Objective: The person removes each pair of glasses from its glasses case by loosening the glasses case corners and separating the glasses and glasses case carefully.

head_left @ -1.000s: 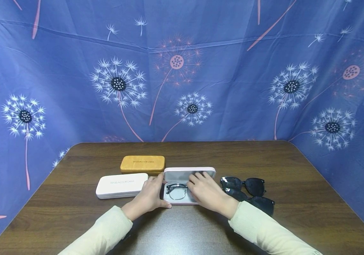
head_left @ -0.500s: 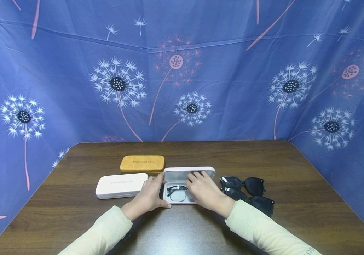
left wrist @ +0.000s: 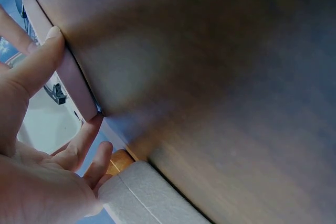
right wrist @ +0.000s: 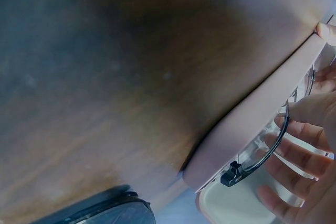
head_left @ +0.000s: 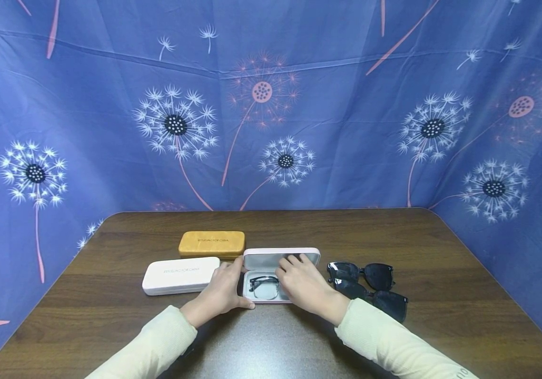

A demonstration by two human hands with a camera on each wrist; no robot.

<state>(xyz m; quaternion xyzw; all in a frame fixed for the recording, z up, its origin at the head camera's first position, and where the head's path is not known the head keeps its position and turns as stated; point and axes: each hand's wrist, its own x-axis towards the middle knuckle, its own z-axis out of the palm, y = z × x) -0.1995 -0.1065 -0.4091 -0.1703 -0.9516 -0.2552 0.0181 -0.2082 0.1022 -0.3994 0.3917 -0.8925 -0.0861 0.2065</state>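
A pale pink glasses case (head_left: 256, 301) stands with its lid raised on the table, showing a light grey lining. Dark-browed, thin-rimmed eyeglasses (head_left: 265, 279) are over its lower half, lenses toward the front. My left hand (head_left: 220, 290) grips the case's left end, thumb on the front wall (left wrist: 79, 85) and fingers round the side. With my right hand (head_left: 305, 283) I hold the right part of the eyeglasses; in the right wrist view the thumb touches the rim (right wrist: 275, 148) and the fingers lie behind the lens. That hand covers the case's right end in the head view.
Left of the case lies a closed white glasses case (head_left: 180, 276), close beside my left hand. A closed yellow case (head_left: 212, 245) is behind it. Two pairs of dark sunglasses, a back pair (head_left: 378, 277) and a front pair (head_left: 391, 304), lie right of my right hand.
My right hand has shifted slightly left, and the eyeglasses have turned a little in the case. My left hand has stayed in place on the case.
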